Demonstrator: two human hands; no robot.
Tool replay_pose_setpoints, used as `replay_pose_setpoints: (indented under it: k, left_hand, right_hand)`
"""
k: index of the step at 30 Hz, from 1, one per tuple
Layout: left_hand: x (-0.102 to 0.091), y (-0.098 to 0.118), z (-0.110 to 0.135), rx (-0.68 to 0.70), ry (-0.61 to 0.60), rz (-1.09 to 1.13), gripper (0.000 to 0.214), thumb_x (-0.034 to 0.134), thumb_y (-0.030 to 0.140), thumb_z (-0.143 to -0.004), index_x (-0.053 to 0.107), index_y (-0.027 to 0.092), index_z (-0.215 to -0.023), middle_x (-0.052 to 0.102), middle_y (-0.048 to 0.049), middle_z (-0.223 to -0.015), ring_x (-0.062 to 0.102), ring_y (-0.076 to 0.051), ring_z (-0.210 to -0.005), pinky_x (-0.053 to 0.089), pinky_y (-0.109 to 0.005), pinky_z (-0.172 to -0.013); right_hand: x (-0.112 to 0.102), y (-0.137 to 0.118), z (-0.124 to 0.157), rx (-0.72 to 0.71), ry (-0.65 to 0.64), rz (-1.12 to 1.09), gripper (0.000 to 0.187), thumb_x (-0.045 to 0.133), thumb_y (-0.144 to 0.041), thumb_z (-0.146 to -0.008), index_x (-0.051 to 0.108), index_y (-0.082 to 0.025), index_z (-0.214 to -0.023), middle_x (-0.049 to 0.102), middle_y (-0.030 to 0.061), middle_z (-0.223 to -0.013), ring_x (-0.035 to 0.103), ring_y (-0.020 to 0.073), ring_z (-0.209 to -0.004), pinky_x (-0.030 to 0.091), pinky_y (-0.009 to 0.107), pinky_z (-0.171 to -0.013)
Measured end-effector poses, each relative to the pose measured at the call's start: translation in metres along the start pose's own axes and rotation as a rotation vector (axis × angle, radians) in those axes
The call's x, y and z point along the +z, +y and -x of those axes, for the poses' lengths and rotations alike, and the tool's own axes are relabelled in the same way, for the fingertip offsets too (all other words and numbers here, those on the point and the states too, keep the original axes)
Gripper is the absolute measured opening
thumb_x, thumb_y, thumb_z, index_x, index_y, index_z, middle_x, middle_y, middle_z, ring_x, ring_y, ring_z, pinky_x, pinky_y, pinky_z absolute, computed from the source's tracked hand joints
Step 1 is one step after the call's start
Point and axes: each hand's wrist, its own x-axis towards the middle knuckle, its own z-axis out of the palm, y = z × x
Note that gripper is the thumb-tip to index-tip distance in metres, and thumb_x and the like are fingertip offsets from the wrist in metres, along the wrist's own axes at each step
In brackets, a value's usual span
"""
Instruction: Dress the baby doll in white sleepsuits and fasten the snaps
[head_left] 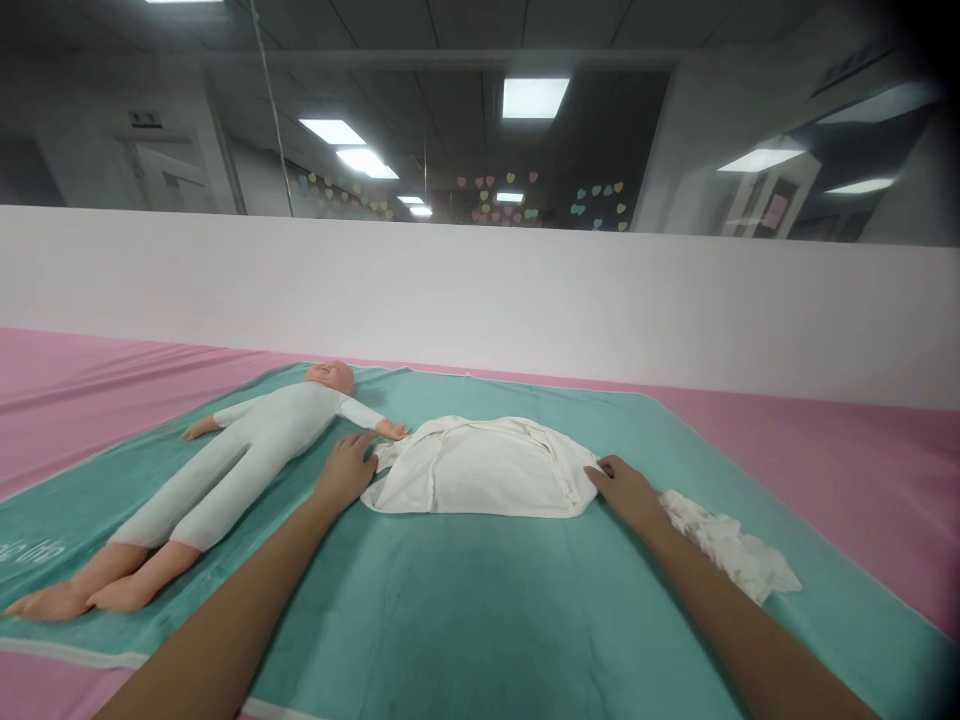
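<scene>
We look through one head-worn camera, forward and down, close over the flat teal towelling mat [480, 620]. Our left hand [346, 468] and right hand [628, 490] enter from 7 and 5 o'clock, and a plain white wall panel [480, 290] crosses at 12.

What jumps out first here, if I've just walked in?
A baby doll in a white suit lies face up on the left of the teal towel. Beside it a white garment is spread flat, with the left hand and right hand open at its two ends.

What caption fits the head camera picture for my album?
A left hand and right hand touch a white garment on a teal towel beside a doll.
</scene>
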Motion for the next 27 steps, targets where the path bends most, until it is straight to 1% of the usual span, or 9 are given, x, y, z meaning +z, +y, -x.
replay_pose_setpoints:
  k: [3, 6, 9, 11, 13, 15, 19, 23, 27]
  left_hand:
    - [-0.003, 0.002, -0.001, -0.069, -0.103, 0.036, 0.041, 0.039, 0.023, -0.081, 0.054, 0.021, -0.119, 0.056, -0.0071, -0.124, 0.046, -0.027, -0.116, 0.036, -0.038, -0.094]
    - [-0.006, 0.005, -0.001, -0.149, -0.139, 0.109, 0.038, 0.038, 0.035, -0.084, 0.057, 0.022, -0.115, 0.061, -0.0068, -0.116, 0.053, -0.026, -0.106, 0.041, -0.034, -0.084]
    - [-0.008, 0.009, 0.0, -0.146, -0.12, 0.172, 0.041, 0.043, 0.044, -0.081, 0.06, 0.021, -0.111, 0.064, -0.0066, -0.104, 0.057, -0.023, -0.094, 0.042, -0.029, -0.075]
    - [-0.01, 0.012, 0.001, -0.147, -0.125, 0.202, 0.04, 0.045, 0.044, -0.079, 0.06, 0.021, -0.109, 0.065, -0.0045, -0.093, 0.058, -0.021, -0.085, 0.042, -0.027, -0.07]
    - [-0.013, 0.015, 0.002, -0.171, -0.095, 0.217, 0.037, 0.045, 0.04, -0.078, 0.061, 0.023, -0.107, 0.064, -0.0022, -0.083, 0.058, -0.019, -0.077, 0.041, -0.026, -0.066]
    - [-0.016, 0.017, 0.003, -0.222, -0.003, 0.231, 0.034, 0.045, 0.036, -0.078, 0.061, 0.023, -0.104, 0.063, -0.0013, -0.079, 0.058, -0.018, -0.073, 0.04, -0.026, -0.065]
    - [-0.021, 0.015, 0.001, -0.325, 0.162, 0.337, 0.031, 0.046, 0.033, -0.077, 0.061, 0.018, -0.099, 0.063, -0.0037, -0.083, 0.058, -0.019, -0.077, 0.042, -0.027, -0.069]
    - [-0.019, 0.009, -0.002, -0.392, 0.167, 0.371, 0.029, 0.046, 0.028, -0.076, 0.06, 0.015, -0.098, 0.064, -0.0076, -0.089, 0.059, -0.021, -0.079, 0.044, -0.031, -0.072]
    - [-0.015, 0.009, -0.002, -0.356, 0.184, 0.339, 0.031, 0.047, 0.023, -0.074, 0.059, 0.013, -0.1, 0.063, -0.0114, -0.101, 0.059, -0.023, -0.088, 0.045, -0.034, -0.079]
  right_hand:
    - [0.0, -0.006, 0.002, 0.004, 0.046, -0.246, 0.031, 0.05, -0.051, -0.073, 0.058, -0.022, -0.081, 0.063, 0.003, -0.078, 0.056, 0.0193, -0.068, 0.041, 0.031, -0.061]
    - [-0.003, -0.013, 0.006, 0.051, 0.065, -0.599, 0.03, 0.057, -0.05, -0.07, 0.059, -0.02, -0.076, 0.06, 0.0021, -0.074, 0.053, 0.0166, -0.065, 0.044, 0.03, -0.06]
    - [-0.005, -0.021, 0.012, 0.057, -0.032, -0.942, 0.028, 0.063, -0.047, -0.069, 0.058, -0.02, -0.075, 0.057, -0.0001, -0.072, 0.052, 0.0135, -0.065, 0.048, 0.03, -0.064]
    - [-0.004, -0.026, 0.016, 0.065, -0.108, -1.024, 0.027, 0.065, -0.046, -0.068, 0.057, -0.02, -0.075, 0.056, -0.001, -0.07, 0.051, 0.0125, -0.062, 0.048, 0.03, -0.064]
    - [-0.003, -0.027, 0.017, 0.106, -0.117, -0.969, 0.03, 0.065, -0.048, -0.068, 0.057, -0.02, -0.074, 0.056, -0.0005, -0.067, 0.051, 0.013, -0.059, 0.047, 0.03, -0.06]
    - [-0.001, -0.022, 0.014, 0.146, -0.057, -0.846, 0.033, 0.06, -0.052, -0.07, 0.059, -0.02, -0.076, 0.059, 0.0014, -0.069, 0.053, 0.0152, -0.061, 0.046, 0.03, -0.058]
    - [0.0, -0.002, -0.002, 0.069, 0.107, -0.492, 0.038, 0.045, -0.054, -0.078, 0.062, -0.02, -0.083, 0.065, 0.0053, -0.092, 0.057, 0.0229, -0.083, 0.045, 0.033, -0.069]
    - [0.007, 0.017, -0.019, -0.048, 0.099, -0.096, 0.03, 0.039, -0.035, -0.081, 0.061, -0.018, -0.093, 0.062, 0.0094, -0.106, 0.055, 0.0244, -0.097, 0.041, 0.034, -0.082]
    - [0.014, 0.026, -0.028, -0.07, 0.077, 0.007, 0.032, 0.047, -0.031, -0.074, 0.06, -0.016, -0.1, 0.06, 0.0135, -0.109, 0.054, 0.0274, -0.1, 0.039, 0.036, -0.084]
